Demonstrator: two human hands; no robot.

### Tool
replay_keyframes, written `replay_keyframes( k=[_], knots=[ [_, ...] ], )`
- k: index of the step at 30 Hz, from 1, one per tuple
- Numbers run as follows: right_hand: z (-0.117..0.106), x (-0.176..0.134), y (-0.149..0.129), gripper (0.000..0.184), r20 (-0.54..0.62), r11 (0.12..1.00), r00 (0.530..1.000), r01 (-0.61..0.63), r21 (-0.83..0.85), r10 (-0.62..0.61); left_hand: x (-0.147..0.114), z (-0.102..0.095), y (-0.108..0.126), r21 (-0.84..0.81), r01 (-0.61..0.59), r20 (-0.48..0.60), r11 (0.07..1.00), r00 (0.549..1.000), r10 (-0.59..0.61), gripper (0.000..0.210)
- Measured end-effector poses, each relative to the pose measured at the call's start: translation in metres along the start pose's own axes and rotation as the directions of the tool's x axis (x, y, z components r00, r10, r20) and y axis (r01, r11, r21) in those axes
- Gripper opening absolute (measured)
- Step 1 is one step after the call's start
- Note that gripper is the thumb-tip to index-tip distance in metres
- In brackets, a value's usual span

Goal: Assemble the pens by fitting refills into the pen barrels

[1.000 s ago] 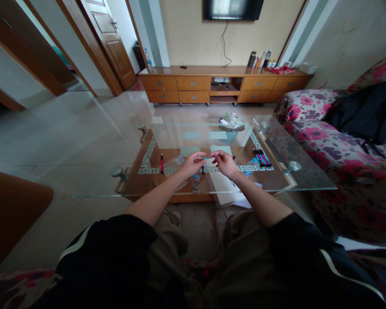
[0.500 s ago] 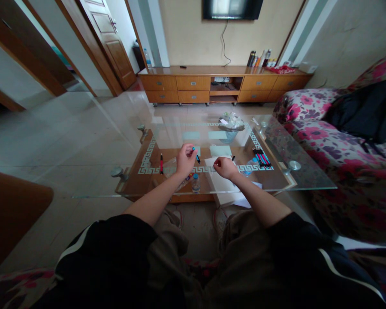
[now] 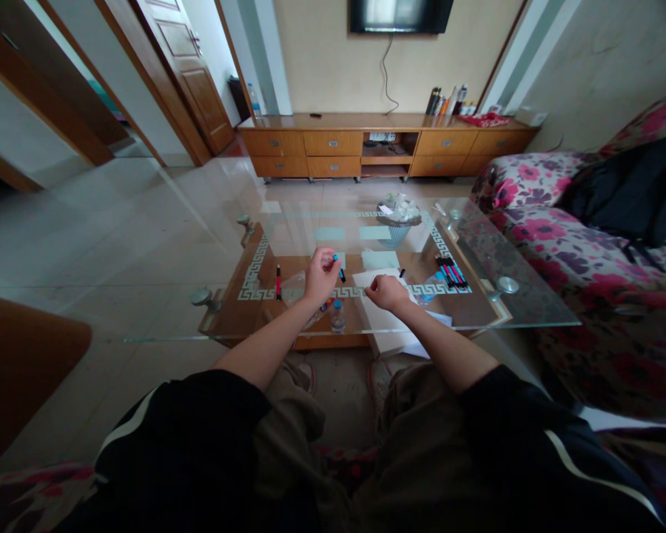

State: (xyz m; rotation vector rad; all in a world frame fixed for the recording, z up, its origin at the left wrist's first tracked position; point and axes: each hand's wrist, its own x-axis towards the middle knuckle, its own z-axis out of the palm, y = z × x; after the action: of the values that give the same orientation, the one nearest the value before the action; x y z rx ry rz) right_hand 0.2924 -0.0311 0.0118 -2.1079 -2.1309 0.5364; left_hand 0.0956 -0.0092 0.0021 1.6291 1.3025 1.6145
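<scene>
My left hand [image 3: 322, 277] is raised over the glass table [image 3: 222, 326], its fingers pinched on a small blue piece [image 3: 336, 258]. Just beyond those fingers shows a short black-and-blue pen part [image 3: 342, 276]; whether it touches the hand I cannot tell. To the right, my right hand [image 3: 387, 292] is curled closed, and what it holds, if anything, is hidden. A small black piece [image 3: 402, 273] shows behind its knuckles. A red-and-black pen [image 3: 278, 283] lies left of my hands. Several red, blue and black pens [image 3: 451, 272] lie side by side at the right.
Under the glass are a small clear bottle [image 3: 338, 317], plastic wrapping and a white box [image 3: 385, 337]. A waste basket [image 3: 397, 235] shows through the far part. A floral sofa [image 3: 525, 215] with a black bag [image 3: 633, 192] stands right; a wooden cabinet [image 3: 333, 144] stands beyond.
My right hand has shifted very slightly left and down. The left hand has turned a little, its fingers still pinched on the blue piece. The pens on the table lie as before.
</scene>
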Motion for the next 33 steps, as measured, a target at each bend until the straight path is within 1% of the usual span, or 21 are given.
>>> replay_keyframes(
  k=[7,13,20,29,31,33],
  knots=[
    [0.003,0.001,-0.002,0.031,0.018,0.998,0.998,-0.052,-0.034,0.053,0.0,0.0,0.002,0.014,-0.007,0.004,1.0,1.0,0.007,0.024],
    [-0.004,-0.001,-0.003,0.038,0.007,0.994,0.994,-0.105,-0.032,0.106,0.0,-0.001,0.002,0.015,0.007,-0.002,1.0,1.0,-0.007,0.027],
    [-0.003,0.001,-0.003,0.042,-0.002,0.985,0.985,-0.172,-0.016,0.172,-0.001,0.0,0.003,0.014,0.013,0.003,1.0,1.0,-0.013,0.027],
    [-0.003,0.001,0.0,0.046,-0.016,0.988,0.988,-0.156,0.007,0.156,-0.001,-0.001,0.003,0.014,0.031,-0.007,0.999,0.999,-0.031,0.032],
    [-0.004,0.002,0.0,0.043,-0.032,0.99,0.99,-0.137,0.031,0.138,-0.001,-0.001,0.003,0.011,0.03,-0.003,0.999,1.0,-0.03,0.032],
    [-0.007,0.002,-0.001,0.037,-0.058,0.991,0.992,-0.109,0.074,0.113,-0.001,0.0,0.004,0.008,0.032,0.009,0.999,0.999,-0.032,0.032]
  ],
)
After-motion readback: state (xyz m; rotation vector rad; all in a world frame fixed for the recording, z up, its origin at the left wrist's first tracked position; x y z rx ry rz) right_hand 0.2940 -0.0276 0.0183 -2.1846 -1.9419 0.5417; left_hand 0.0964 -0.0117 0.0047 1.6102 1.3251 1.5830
